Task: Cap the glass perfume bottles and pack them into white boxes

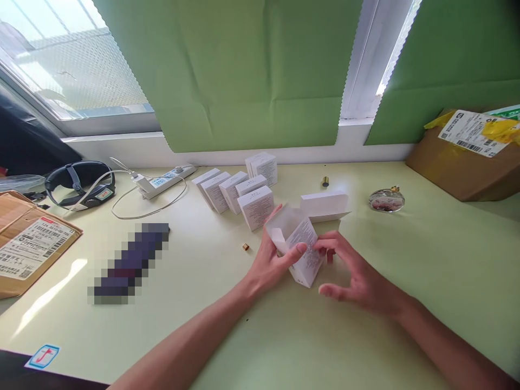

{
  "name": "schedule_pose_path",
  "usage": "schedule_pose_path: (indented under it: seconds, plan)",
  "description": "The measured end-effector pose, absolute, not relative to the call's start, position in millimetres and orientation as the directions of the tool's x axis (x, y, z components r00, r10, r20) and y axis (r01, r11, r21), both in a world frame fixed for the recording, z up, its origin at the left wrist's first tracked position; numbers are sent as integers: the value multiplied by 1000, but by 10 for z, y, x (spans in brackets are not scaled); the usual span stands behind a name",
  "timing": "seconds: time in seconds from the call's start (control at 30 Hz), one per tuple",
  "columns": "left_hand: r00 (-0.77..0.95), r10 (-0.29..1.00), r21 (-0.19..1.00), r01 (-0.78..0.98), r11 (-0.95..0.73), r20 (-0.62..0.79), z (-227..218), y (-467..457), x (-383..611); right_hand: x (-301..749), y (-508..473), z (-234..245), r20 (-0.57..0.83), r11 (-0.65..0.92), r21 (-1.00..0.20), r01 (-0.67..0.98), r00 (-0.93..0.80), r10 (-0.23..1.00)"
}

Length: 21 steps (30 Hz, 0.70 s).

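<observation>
My left hand (pixel 268 261) is wrapped round a small white printed carton (pixel 304 246), thumb across its front. The carton tilts, its upper end open with flaps standing out. Against its right side, the fingertips of my right hand (pixel 356 275) are curled, with the thumb well apart below; whether they touch the carton I cannot tell. Just behind the carton lies a white folded card piece (pixel 324 206). A clear oval perfume bottle (pixel 385 201) with a gold neck is farther right. Near my left hand lies a small gold collar (pixel 246 247); a gold cap (pixel 325 181) stands farther back.
Several closed white cartons (pixel 255 208) stand at the back middle. To the left are a power strip (pixel 166 181) with a white cable, a headset (pixel 81 187), a pixelated dark object (pixel 132 265) and a brown parcel (pixel 32 244). A cardboard box (pixel 463 162) sits at the right.
</observation>
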<state>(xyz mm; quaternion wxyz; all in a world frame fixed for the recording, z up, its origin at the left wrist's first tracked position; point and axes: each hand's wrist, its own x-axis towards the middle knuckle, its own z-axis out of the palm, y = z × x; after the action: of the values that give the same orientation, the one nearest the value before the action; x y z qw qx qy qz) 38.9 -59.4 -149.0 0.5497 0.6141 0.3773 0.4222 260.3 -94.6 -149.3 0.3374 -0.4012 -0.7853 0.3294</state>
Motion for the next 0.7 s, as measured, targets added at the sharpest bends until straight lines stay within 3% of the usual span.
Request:
schedule_pose_path:
  seconds: [0.07,0.13,0.2,0.33,0.53,0.7]
  plan:
    - [343,935,995,-64,-72,90,-1479,-590,402,2677,-897,-1450,344,458,-790,407,-324,881]
    - [319,945,993,-105,-45,77,-1475,-571,406,2778,-818,-1439,416,409,-783,468,-93,904]
    - [298,954,996,-93,-12,40,-1473,-548,399,2887,-728,-1470,423,345,-760,551,16,906]
    - [320,946,998,-9,65,-58,-1472,-530,381,3015,-604,-1589,370,308,-711,632,-36,928]
    - [357,929,995,19,99,-99,-1519,-531,390,3016,-570,-1672,428,330,-650,685,-29,903]
    - [294,953,958,288,-9,-80,-1557,-529,404,3064,-526,-1679,511,341,-645,684,54,858]
